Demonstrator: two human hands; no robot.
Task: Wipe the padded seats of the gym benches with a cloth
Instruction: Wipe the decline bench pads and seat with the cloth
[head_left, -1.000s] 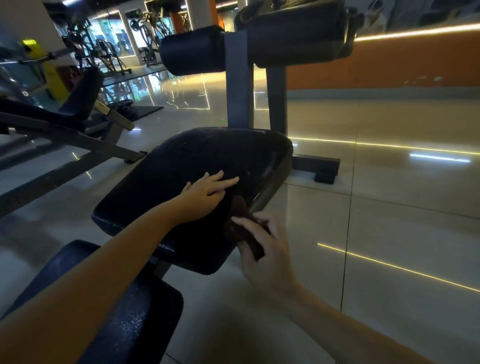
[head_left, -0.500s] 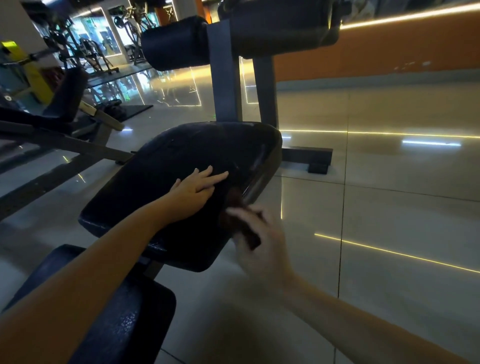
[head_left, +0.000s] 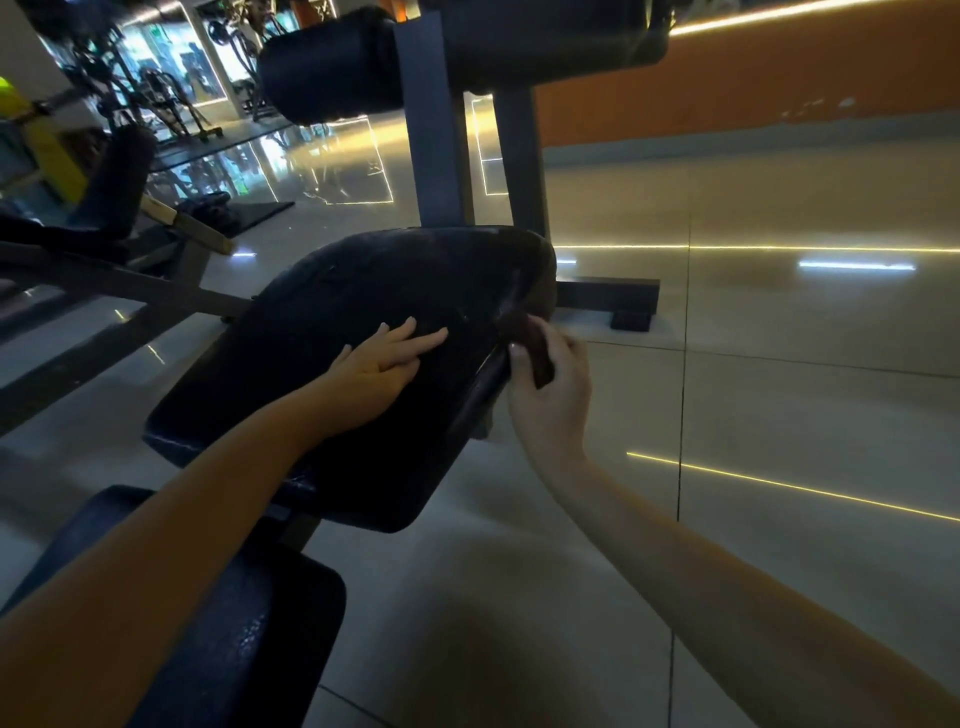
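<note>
"Hands, please: what do you have on the head camera?"

"I see the left hand lying flat on top of the black padded seat, fingers straight and spread, gripping nothing. The right hand is curled round a dark cloth, thumb on top. It holds the cloth against the seat's right edge, near the far corner."

"Where does the seat stand?"

"Just in front of two grey upright posts that carry black roller pads. A second black pad sits lower and nearer to me, under the left forearm."

"Anything else around?"

"Glossy tiled floor with light strips reflected in it, and another bench well apart at the left. In this dim light I cannot tell the cloth's exact colour."
</note>
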